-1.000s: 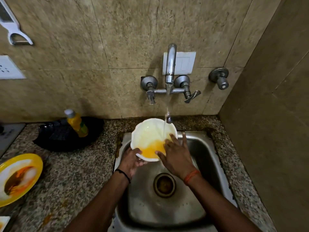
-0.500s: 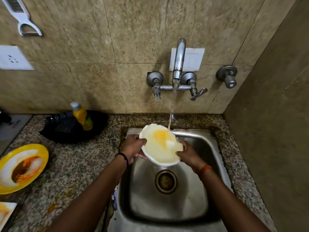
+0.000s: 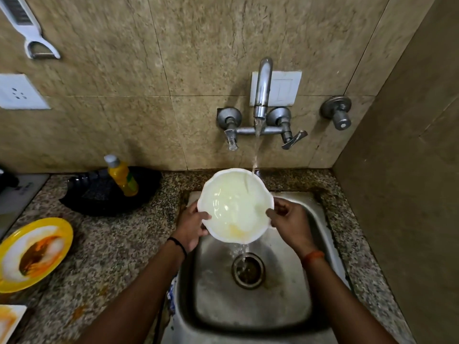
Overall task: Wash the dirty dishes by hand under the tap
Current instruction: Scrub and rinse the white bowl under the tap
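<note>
Since the earlier frames the right hand [image 3: 289, 219] has left the inside of the white bowl [image 3: 234, 204] and now grips its right rim; the orange residue has thinned to a faint yellow smear near the bowl's lower edge.

Head view: the bowl is held above the steel sink [image 3: 320, 214], tilted with its near edge lowest, under the tap [image 3: 262, 88]. Water [image 3: 255, 155] falls from the spout onto the bowl's upper right, and runs off the lower rim toward the drain [image 3: 248, 270]. The left hand [image 3: 191, 225] grips the bowl's left rim, thumb over the inner edge, fingers behind. The right hand pinches the right rim, thumb on the inside, fingers curled beneath. A black band sits at the left wrist, an orange one at the right.

On the granite counter [image 3: 111, 244] left of the sink, a yellow plate [image 3: 32, 254] carries brown and orange food remains. A black pan [image 3: 104, 192] stands behind it against the wall, with a yellow bottle [image 3: 123, 176] in it. A soiled white dish [image 3: 8, 321] shows at the lower left corner. A white peeler [image 3: 29, 31] hangs on the tiled wall above a socket [image 3: 21, 91].
</note>
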`<action>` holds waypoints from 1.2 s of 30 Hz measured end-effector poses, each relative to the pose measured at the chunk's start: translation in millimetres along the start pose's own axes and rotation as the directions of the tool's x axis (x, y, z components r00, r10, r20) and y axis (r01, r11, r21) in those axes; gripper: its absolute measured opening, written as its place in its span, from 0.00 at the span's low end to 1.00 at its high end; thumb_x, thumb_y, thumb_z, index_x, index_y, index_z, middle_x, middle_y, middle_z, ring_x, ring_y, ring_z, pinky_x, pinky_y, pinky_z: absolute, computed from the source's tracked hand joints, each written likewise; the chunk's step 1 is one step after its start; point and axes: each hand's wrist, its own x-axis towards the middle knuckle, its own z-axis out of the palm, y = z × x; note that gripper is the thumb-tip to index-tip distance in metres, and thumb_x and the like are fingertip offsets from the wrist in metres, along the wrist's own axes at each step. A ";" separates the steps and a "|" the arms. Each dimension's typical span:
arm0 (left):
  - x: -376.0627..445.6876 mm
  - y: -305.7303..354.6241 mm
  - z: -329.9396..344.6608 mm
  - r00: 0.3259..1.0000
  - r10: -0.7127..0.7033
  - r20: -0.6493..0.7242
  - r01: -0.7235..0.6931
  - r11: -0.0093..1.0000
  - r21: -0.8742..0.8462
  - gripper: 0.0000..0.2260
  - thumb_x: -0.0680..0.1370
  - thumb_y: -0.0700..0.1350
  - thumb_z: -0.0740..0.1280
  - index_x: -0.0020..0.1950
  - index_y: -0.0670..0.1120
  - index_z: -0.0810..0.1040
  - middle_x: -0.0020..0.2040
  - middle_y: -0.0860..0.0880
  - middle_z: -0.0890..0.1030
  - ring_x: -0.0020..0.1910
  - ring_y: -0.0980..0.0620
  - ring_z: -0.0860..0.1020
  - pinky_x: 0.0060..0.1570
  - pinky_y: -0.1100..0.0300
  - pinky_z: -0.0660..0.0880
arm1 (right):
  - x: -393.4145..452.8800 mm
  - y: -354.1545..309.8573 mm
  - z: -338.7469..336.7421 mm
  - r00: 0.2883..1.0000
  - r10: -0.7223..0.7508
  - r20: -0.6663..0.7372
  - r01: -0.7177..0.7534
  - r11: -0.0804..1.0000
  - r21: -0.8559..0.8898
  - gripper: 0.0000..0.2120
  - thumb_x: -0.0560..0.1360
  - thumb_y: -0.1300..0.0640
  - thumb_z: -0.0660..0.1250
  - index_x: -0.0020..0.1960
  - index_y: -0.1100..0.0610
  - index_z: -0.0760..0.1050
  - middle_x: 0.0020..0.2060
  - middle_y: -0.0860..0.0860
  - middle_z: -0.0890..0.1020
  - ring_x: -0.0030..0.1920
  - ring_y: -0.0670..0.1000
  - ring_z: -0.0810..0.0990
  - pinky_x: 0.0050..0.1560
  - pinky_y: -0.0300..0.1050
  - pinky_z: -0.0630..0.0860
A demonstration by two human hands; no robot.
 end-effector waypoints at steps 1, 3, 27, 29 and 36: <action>0.3 -4.9 1.6 0.998 -0.041 0.042 0.044 0.998 -0.054 0.23 0.68 0.32 0.64 0.60 0.52 0.75 0.57 0.46 0.80 0.56 0.40 0.77 0.52 0.42 0.76 | -0.1 -8.2 -3.6 0.997 -0.072 -0.009 0.071 0.993 -0.098 0.12 0.68 0.55 0.70 0.51 0.48 0.83 0.44 0.48 0.87 0.44 0.45 0.84 0.42 0.45 0.82; -0.1 -12.6 6.4 0.987 -0.098 0.130 0.111 0.989 -0.094 0.24 0.64 0.35 0.66 0.58 0.50 0.76 0.57 0.46 0.81 0.55 0.41 0.78 0.54 0.40 0.75 | -1.3 -24.8 -8.6 0.981 -0.190 -0.037 0.170 0.938 -0.302 0.16 0.64 0.46 0.67 0.49 0.49 0.83 0.39 0.45 0.86 0.40 0.44 0.84 0.39 0.46 0.81; -4.7 24.9 13.5 0.945 0.256 0.204 -0.323 0.835 0.446 0.21 0.73 0.29 0.64 0.63 0.46 0.79 0.54 0.48 0.83 0.50 0.55 0.80 0.45 0.63 0.78 | -1.7 44.7 15.0 0.914 0.393 0.104 -0.399 0.916 0.039 0.11 0.70 0.71 0.67 0.50 0.62 0.78 0.36 0.55 0.82 0.35 0.52 0.80 0.40 0.50 0.82; -3.9 22.4 12.2 0.945 0.277 0.175 -0.324 0.864 0.385 0.23 0.73 0.27 0.62 0.63 0.47 0.78 0.53 0.50 0.83 0.51 0.54 0.80 0.46 0.62 0.77 | -2.0 43.2 16.1 0.931 0.354 0.093 -0.361 0.929 0.079 0.13 0.70 0.71 0.69 0.53 0.61 0.78 0.40 0.54 0.83 0.39 0.53 0.82 0.44 0.53 0.83; 5.0 6.6 10.1 0.997 0.075 0.031 -0.075 0.997 -0.008 0.24 0.75 0.27 0.60 0.66 0.46 0.73 0.56 0.47 0.80 0.52 0.47 0.78 0.42 0.53 0.78 | 0.9 23.6 1.9 0.999 0.025 -0.042 -0.025 1.000 0.001 0.13 0.72 0.65 0.71 0.55 0.56 0.83 0.46 0.47 0.86 0.46 0.42 0.84 0.49 0.42 0.81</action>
